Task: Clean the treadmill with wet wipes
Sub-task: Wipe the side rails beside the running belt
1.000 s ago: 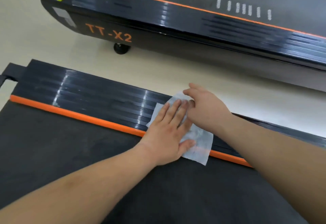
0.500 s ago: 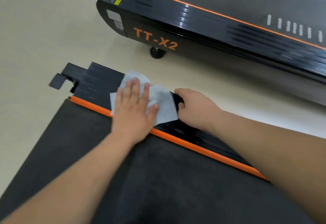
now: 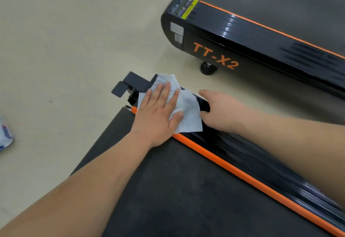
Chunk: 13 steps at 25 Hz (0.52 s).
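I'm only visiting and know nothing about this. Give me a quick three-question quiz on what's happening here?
1. True or false: the left hand lies flat on the wet wipe.
2. The right hand grips: A) the side rail, B) a bottle, C) the floor.
3. Fill in: the orange lettering on the neighbouring treadmill reads ____.
Key: 1 true; 2 A; 3 TT-X2.

2 bare, sleeveless forearms
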Each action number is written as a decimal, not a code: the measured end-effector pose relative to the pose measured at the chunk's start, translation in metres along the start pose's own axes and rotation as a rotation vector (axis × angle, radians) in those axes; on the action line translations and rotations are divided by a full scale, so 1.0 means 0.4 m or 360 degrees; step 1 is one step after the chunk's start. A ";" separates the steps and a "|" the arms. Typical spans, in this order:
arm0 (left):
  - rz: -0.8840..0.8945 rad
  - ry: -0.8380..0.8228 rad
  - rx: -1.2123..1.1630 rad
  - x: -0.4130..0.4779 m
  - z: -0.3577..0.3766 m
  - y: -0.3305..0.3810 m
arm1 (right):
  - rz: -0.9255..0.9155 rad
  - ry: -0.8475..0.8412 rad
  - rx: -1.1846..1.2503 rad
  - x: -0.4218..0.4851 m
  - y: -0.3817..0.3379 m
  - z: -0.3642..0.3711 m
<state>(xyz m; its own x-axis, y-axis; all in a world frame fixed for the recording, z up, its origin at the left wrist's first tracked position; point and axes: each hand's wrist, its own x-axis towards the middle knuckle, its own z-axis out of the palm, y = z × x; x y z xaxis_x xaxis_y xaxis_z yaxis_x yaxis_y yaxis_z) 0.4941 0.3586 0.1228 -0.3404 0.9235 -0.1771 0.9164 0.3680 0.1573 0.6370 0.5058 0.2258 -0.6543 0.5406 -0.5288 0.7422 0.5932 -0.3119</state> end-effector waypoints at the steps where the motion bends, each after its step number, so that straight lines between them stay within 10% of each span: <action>1: -0.0088 0.0023 -0.0044 0.003 -0.003 -0.006 | -0.0011 -0.0027 -0.0029 0.025 -0.032 -0.001; 13: -0.0320 0.0066 -0.0086 0.036 -0.013 -0.049 | 0.0023 -0.0512 -0.0574 0.107 -0.109 -0.028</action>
<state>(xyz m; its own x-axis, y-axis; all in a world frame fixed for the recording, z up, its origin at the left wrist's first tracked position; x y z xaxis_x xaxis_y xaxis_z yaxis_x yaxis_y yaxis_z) 0.4700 0.3651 0.1223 -0.5248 0.8339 -0.1706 0.8167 0.5498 0.1750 0.5749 0.5098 0.2255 -0.5239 0.3722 -0.7661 0.6161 0.7867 -0.0391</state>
